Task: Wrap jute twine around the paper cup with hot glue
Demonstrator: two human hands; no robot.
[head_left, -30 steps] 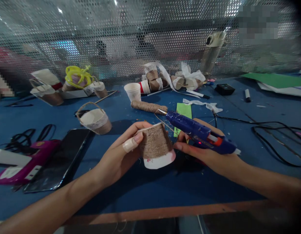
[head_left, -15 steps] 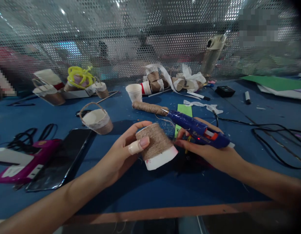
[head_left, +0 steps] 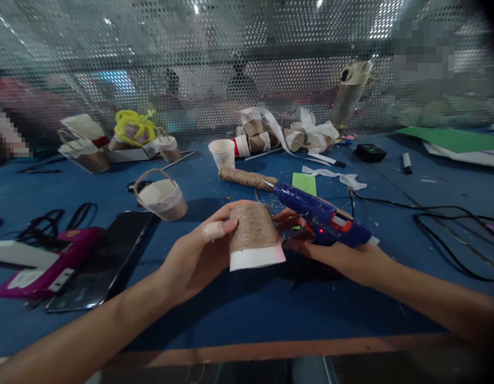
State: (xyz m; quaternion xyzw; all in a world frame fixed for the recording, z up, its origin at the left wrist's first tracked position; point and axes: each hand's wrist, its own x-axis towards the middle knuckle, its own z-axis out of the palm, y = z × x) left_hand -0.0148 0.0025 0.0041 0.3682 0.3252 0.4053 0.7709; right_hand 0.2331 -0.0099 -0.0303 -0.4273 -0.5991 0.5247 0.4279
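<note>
Since the earlier frame, the twine-wrapped cup (head_left: pixel 255 229) has turned from a slant to nearly upright, and fingers of the right hand (head_left: pixel 341 258) have extended toward its side. Places are given from the twine roll (head_left: pixel 242 177). Left of the roll, a cup with a looped handle (head_left: pixel 175 209) stands on the worktop (head_left: pixel 183 320). Left hand (head_left: pixel 197 248): on the roll's near side, fingers partly closed around the twine-wrapped cup, the bandaged thumb on its near face, the others mostly hidden behind. Twine-wrapped cup: held above the worktop, on the near side of the roll; its long axis runs nearly upright, narrow end up, wider end with the bare white band down. By judgement it is light and thin-walled, liable to dent under a hard squeeze; the rough twine should resist slipping, so a gentle hold around the wound middle suits it better than the smoother, more easily creased band. Right hand: nearer than the roll and to its right, fingers curled about the glue gun (head_left: pixel 323 213), the foremost close beside the twine-wrapped cup; contact cannot be told. Glue gun: nozzle pointing left, across the roll's right end in this view.
</note>
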